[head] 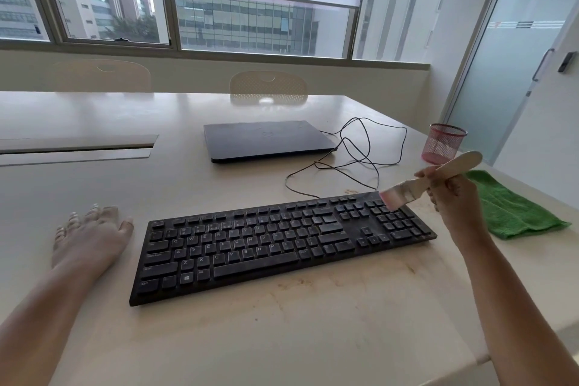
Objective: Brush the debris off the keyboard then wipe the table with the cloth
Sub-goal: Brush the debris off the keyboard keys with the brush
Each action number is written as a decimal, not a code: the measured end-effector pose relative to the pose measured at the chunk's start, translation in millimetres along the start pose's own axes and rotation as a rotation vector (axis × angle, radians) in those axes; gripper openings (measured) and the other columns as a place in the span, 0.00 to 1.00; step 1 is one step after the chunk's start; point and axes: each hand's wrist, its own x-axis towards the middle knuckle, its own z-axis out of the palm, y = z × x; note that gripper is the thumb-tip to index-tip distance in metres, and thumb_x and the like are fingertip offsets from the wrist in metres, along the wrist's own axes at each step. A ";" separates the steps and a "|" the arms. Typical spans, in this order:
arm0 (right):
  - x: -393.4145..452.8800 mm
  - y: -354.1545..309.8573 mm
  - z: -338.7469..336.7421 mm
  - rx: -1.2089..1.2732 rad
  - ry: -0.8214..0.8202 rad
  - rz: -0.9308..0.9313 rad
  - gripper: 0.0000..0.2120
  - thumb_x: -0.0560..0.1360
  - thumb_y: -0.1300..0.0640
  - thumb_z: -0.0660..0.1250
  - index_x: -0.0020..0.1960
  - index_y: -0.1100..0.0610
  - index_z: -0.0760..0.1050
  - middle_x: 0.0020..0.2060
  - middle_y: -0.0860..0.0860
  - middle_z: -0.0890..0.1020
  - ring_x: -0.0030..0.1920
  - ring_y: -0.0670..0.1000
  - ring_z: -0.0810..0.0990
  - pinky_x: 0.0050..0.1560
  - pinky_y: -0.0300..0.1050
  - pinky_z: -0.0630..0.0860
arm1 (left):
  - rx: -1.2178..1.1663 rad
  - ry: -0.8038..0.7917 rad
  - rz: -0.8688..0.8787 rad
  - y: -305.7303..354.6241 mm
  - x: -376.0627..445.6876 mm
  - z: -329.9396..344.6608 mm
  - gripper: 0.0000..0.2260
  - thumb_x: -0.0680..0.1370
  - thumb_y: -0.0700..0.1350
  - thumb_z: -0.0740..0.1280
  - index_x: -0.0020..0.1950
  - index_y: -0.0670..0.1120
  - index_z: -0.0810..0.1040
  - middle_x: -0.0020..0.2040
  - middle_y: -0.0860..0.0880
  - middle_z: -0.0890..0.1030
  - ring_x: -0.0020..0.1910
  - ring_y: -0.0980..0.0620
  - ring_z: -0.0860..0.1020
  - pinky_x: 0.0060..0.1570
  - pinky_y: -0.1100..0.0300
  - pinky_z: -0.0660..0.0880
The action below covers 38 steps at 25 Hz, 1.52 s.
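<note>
A dusty black keyboard (282,244) lies slantwise on the pale table (313,338), toward its near edge. The person's right hand (445,188) has its fingers curled round the wooden handle of a small brush (429,182), whose pale bristles hang at the keyboard's far right corner, over the number pad; motion blur makes it hard to tell whether the bristles touch the keys. The left hand (91,232) rests flat on the table just left of the keyboard, fingers straight and spread, holding nothing. Brownish debris (338,283) is smeared on the table along the keyboard's near side and at its right end. A green cloth (510,207) lies folded by the table's right edge, beside the right hand. Farther back sit a closed laptop (266,139), a loose black cable (354,153) and, near the far right corner, a red mesh cup (441,142).
</note>
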 end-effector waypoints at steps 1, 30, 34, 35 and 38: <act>-0.2 -2.1 4.0 0.019 -0.075 0.013 0.15 0.77 0.58 0.62 0.36 0.45 0.80 0.25 0.37 0.77 0.24 0.38 0.71 0.25 0.27 0.64 | -0.004 0.001 0.002 -0.3 0.1 -0.6 0.24 0.81 0.55 0.51 0.74 0.46 0.60 0.77 0.45 0.56 0.75 0.41 0.53 0.74 0.48 0.50; -2.9 -6.2 6.3 0.214 0.034 0.214 0.22 0.65 0.30 0.62 0.36 0.49 0.76 0.17 0.45 0.68 0.18 0.40 0.61 0.18 0.30 0.57 | -0.023 -0.001 0.008 1.5 -2.4 -3.5 0.24 0.82 0.54 0.52 0.75 0.46 0.59 0.77 0.45 0.56 0.76 0.40 0.53 0.74 0.48 0.50; -4.6 -5.2 12.1 0.001 -0.025 0.041 0.14 0.79 0.51 0.56 0.37 0.49 0.72 0.20 0.42 0.71 0.20 0.41 0.65 0.22 0.30 0.59 | -0.019 -0.002 0.005 1.7 -3.2 -3.6 0.23 0.81 0.54 0.52 0.75 0.46 0.60 0.77 0.44 0.57 0.75 0.40 0.53 0.74 0.48 0.50; -6.1 -5.2 14.6 -0.032 -0.086 0.020 0.11 0.78 0.51 0.58 0.38 0.51 0.72 0.21 0.43 0.73 0.21 0.41 0.66 0.23 0.29 0.60 | -0.015 -0.002 0.004 1.9 -3.2 -3.5 0.23 0.81 0.54 0.52 0.75 0.46 0.60 0.77 0.44 0.57 0.75 0.40 0.53 0.74 0.48 0.50; -9.7 -11.9 18.6 0.073 -0.313 0.064 0.05 0.75 0.55 0.64 0.42 0.55 0.73 0.24 0.46 0.77 0.21 0.42 0.69 0.23 0.30 0.64 | -0.029 -0.005 0.004 2.7 -4.7 -4.6 0.23 0.81 0.54 0.52 0.74 0.46 0.60 0.76 0.44 0.57 0.75 0.40 0.53 0.74 0.48 0.50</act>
